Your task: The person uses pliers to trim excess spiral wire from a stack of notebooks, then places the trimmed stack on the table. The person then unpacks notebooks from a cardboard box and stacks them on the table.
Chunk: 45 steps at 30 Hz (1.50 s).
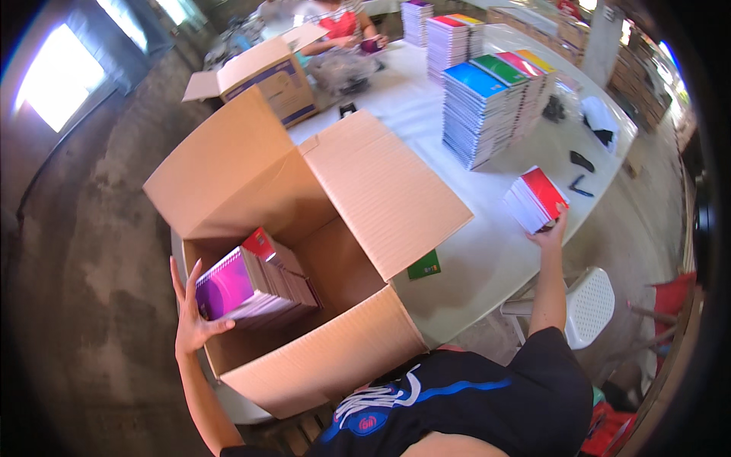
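An open cardboard box [327, 365] stands in front of me with its flaps folded out. Packed in its left part are rows of spiral notebooks, a purple-covered one [226, 288] facing up and a red-covered one [260, 242] behind it. My left hand [192, 316] is at the box's left wall beside the purple notebook, fingers spread and thumb reaching inward. Over to the right, my right hand [554, 226] grips a short stack of red notebooks [542, 194] at the white table; whether the stack rests on the tabletop, I cannot tell.
Tall stacks of notebooks [480, 114] with blue, green, red and yellow covers stand farther back on the white table [396, 84]. A green notebook [424, 265] lies beside the box. Another open box [266, 76] and a person [343, 30] are beyond; a white stool [590, 305] stands at right.
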{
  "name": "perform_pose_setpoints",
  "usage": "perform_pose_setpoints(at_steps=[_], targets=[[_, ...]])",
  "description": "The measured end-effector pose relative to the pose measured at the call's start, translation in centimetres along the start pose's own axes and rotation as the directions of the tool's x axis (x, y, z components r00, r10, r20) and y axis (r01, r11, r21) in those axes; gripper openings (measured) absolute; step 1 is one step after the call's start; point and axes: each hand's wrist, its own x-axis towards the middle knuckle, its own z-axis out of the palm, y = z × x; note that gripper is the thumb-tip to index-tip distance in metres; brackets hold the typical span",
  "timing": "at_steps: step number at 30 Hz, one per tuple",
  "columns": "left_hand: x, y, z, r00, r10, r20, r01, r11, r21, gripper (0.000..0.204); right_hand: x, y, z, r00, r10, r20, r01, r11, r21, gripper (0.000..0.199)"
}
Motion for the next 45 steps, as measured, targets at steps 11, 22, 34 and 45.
perform_pose_setpoints(at_steps=[11, 22, 34, 45], targets=[[-0.3, 0.4, 0.2, 0.992, -0.114, -0.060, 0.114, 0.993, 0.000, 0.111, 5.2, -3.3, -2.5, 0.999, -0.021, -0.048, 0.010, 0.976, -0.216, 0.062], [-1.4, -1.7, -0.7, 0.998, 0.038, -0.045, -0.031, 0.990, 0.135, 0.093, -17.2, -4.6, 18.7, 0.291, -0.560, 0.776, 0.699, 0.678, 0.227, 0.049], [-1.1, -2.5, -0.3, 0.961, 0.260, -0.090, -0.237, 0.949, 0.210, 0.065, -27.8, 28.5, 34.0, 0.545, 0.837, 0.054, 0.076, 0.016, -0.997, 0.121], [-1.7, -2.5, -0.9, 0.993, 0.107, -0.042, -0.100, 0.983, 0.153, 0.077, -30.7, 35.2, 33.2, -0.206, 0.955, 0.213, -0.404, 0.116, -0.908, 0.057]])
